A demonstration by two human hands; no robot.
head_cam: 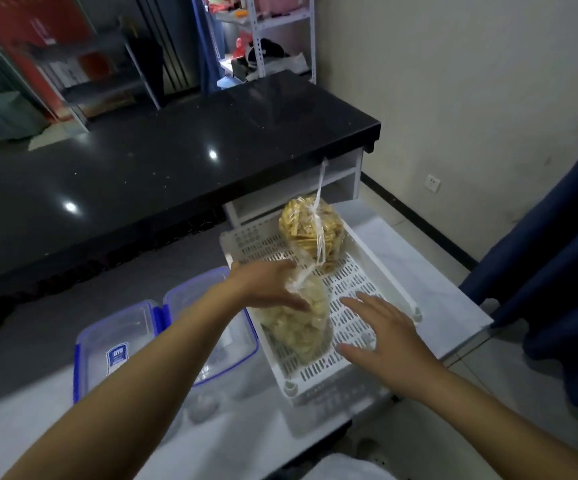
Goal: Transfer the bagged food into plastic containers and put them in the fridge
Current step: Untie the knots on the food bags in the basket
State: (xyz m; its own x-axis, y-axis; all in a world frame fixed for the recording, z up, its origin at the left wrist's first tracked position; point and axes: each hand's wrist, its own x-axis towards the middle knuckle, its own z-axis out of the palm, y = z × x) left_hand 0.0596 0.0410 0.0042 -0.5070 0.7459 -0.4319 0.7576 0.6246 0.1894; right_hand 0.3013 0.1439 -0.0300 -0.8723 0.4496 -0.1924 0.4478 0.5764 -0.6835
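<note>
So the bag of pale chips [301, 323] is a thin crinkly clear plastic sack, knotted at the top, stuffed with light beige, curled, irregular pieces. It sits at the near left part of the white slotted tray [360, 299], and my left hand [263, 289] has its fingers wrapped round the gathered neck just under the knot. At about 1 o'clock from it, at the far end of the same tray, is the bag of yellow crackers [310, 233]: same clear film, but packed with flat squarish golden pieces stacked on edge, tied off with a long white plastic strip that sticks straight up.

My right hand [381, 337] is over the tray at 3 o'clock of the pale bag, fingers spread flat and relaxed, gripping nothing.

The tray is hard plastic with rows of little slots and a low rim. At 9 o'clock of it are two clear plastic containers [118, 341] with blue rims and clips, rounded corners, one with a label. Everything's on a white table [429, 306]; the glossy black counter [176, 150] is behind.
</note>
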